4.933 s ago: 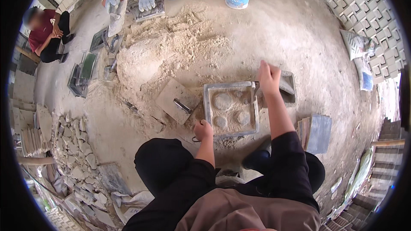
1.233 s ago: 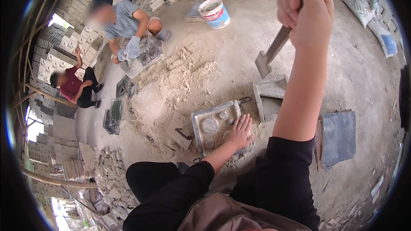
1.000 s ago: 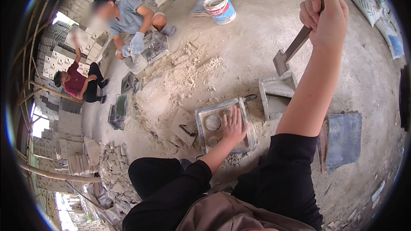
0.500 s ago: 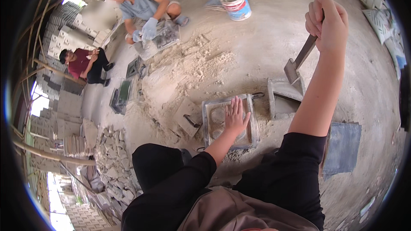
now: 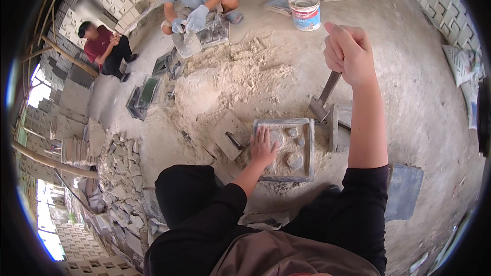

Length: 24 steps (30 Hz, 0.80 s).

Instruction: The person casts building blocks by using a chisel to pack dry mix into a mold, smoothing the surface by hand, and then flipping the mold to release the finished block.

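In front of me lies a square mould (image 5: 312, 148) with a raised grey rim and several round, powder-dusted bosses inside. My left hand (image 5: 262, 149) rests palm down with fingers stretched, over the mould's left rim and inner face. My right hand (image 5: 350, 53) is raised, its fist wrapped round the flat handle of a hammer (image 5: 318, 107). That tool's block head hangs down by the mould's far right corner; whether it touches anything I cannot tell. Just left of the mould is a square plate (image 5: 225, 132) with a dark handle.
Right of the mould stands a grey box-like frame (image 5: 335, 130), partly behind my forearm. Loose pale powder (image 5: 220, 84) spreads ahead, with a paint bucket (image 5: 305, 15) farther off. A gloved person (image 5: 197, 0) squats beyond; another person (image 5: 105, 51) sits left. Rubble (image 5: 120, 179) lies near left.
My left hand has shifted from the middle of the mould to its left side, uncovering the bosses. My right hand has come down and left with the hammer. The view has turned somewhat.
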{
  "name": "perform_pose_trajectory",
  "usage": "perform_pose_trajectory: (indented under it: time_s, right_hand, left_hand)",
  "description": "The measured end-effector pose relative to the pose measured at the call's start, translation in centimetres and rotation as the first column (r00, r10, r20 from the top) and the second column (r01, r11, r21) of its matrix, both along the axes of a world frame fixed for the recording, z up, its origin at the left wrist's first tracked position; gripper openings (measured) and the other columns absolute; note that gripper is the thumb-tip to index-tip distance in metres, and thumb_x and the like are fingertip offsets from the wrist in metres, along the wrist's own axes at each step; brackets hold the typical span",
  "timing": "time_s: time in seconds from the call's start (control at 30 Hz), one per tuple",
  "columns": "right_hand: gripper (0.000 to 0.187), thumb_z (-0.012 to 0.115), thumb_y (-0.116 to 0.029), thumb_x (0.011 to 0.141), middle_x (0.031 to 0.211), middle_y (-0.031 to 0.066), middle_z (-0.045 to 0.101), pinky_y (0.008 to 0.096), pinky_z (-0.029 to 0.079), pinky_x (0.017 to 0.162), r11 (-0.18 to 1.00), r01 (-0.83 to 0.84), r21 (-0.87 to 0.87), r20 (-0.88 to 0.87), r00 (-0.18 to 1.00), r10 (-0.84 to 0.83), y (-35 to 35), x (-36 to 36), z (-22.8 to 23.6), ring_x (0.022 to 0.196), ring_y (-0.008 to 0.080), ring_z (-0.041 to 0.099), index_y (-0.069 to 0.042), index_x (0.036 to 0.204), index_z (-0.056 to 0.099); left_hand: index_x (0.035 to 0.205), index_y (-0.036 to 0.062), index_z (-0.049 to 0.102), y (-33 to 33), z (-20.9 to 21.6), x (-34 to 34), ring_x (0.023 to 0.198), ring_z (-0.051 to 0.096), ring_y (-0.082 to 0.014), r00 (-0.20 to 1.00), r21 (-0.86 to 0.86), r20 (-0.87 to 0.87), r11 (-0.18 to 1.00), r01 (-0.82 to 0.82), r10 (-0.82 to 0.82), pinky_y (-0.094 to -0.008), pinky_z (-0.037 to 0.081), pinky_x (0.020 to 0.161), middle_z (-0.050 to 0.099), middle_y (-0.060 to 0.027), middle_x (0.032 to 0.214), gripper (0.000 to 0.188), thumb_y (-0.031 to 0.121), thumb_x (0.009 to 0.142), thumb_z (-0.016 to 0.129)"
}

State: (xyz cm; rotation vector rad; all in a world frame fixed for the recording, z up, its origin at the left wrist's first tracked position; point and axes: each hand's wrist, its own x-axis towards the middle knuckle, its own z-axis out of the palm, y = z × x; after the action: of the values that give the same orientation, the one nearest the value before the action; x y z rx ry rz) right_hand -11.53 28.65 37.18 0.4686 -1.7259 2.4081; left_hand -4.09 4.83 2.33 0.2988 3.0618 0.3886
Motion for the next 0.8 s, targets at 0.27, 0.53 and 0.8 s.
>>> perform_pose_trajectory:
  time_s: [0.27, 0.53, 0.8]
  right_hand:
    - [0.046, 0.052, -0.017, 0.087, 0.041, -0.0036, 0.033, 0.0240, 0.015, 0.033, 0.997, -0.047, 0.068, 0.006, 0.999, 0.047, -1.6, -0.7, -1.2, 0.034, 0.0046, 0.024, -0.010, 0.045, 0.034]
    - [0.046, 0.052, -0.018, 0.087, 0.042, -0.0044, 0.033, 0.0247, 0.016, 0.035, 0.982, -0.083, 0.170, 0.097, 0.993, 0.067, -1.7, 1.4, -2.1, 0.036, 0.0053, 0.025, -0.010, 0.045, 0.036]
    - [0.046, 0.048, -0.013, 0.088, 0.041, -0.0039, 0.030, 0.0255, 0.017, 0.035, 0.958, -0.177, 0.227, 0.126, 0.980, 0.152, -2.1, 4.5, -3.4, 0.036, 0.0059, 0.024, -0.009, 0.045, 0.032]
  left_hand:
    - [0.135, 0.0066, 0.028, -1.9, 1.0, -1.1, 0.134, 0.016, -0.0253, 0.997, -0.089, 0.002, 0.993, 0.077, -0.077, -0.0538, 0.012, 0.104, 0.025, -0.0072, 0.142, 0.063, 0.046, 0.088, 0.035]
    - [0.137, 0.0093, 0.025, -1.7, 1.3, 2.4, 0.134, 0.013, -0.0235, 0.999, -0.090, -0.036, 0.996, -0.020, 0.017, -0.0569, 0.008, 0.104, 0.027, -0.0052, 0.142, 0.067, 0.052, 0.087, 0.032]
    - [0.139, 0.0064, 0.016, -1.8, 2.2, 6.2, 0.136, 0.004, -0.0204, 0.988, -0.192, 0.152, 0.980, 0.047, -0.017, -0.0591, -0.001, 0.103, 0.013, -0.0042, 0.147, 0.072, 0.055, 0.087, 0.026]
